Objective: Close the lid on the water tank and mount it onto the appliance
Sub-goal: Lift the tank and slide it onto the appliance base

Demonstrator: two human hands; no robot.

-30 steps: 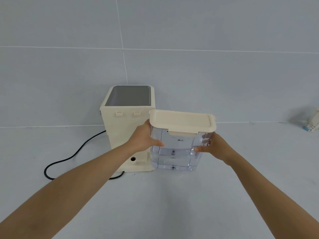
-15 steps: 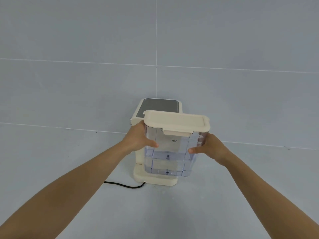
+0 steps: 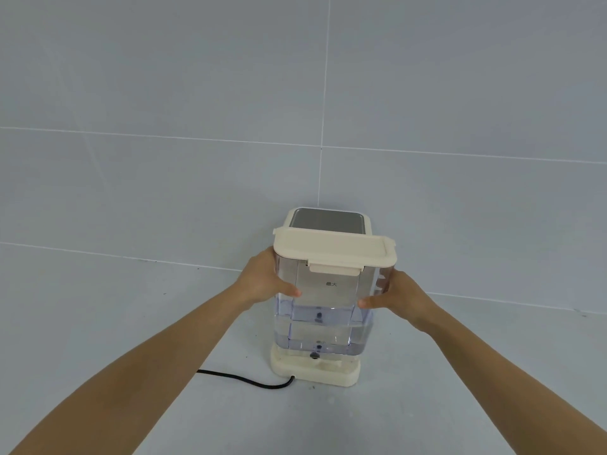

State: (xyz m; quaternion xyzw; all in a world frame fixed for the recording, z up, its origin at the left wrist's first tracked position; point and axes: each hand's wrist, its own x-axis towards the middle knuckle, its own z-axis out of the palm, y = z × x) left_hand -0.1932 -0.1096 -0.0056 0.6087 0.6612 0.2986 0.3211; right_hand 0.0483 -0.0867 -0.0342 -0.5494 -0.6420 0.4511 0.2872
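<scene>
A clear plastic water tank [image 3: 323, 326] with a cream lid [image 3: 335, 249] shut on top is held upright between both hands. My left hand [image 3: 262, 280] grips its left wall and my right hand [image 3: 399, 297] grips its right wall. The tank stands directly in front of the cream appliance [image 3: 328, 218], just above the appliance's base ledge [image 3: 315, 371]. I cannot tell whether the tank's bottom touches the ledge. Most of the appliance's body is hidden behind the tank; its grey top panel shows above the lid.
A black power cord [image 3: 243, 379] runs left from the appliance's base across the grey counter [image 3: 131, 323]. The grey tiled wall [image 3: 197, 126] stands right behind the appliance.
The tank has gone from beside the appliance's right to squarely in front of it and lower, down near the base ledge. My view has shifted to centre on the appliance.
</scene>
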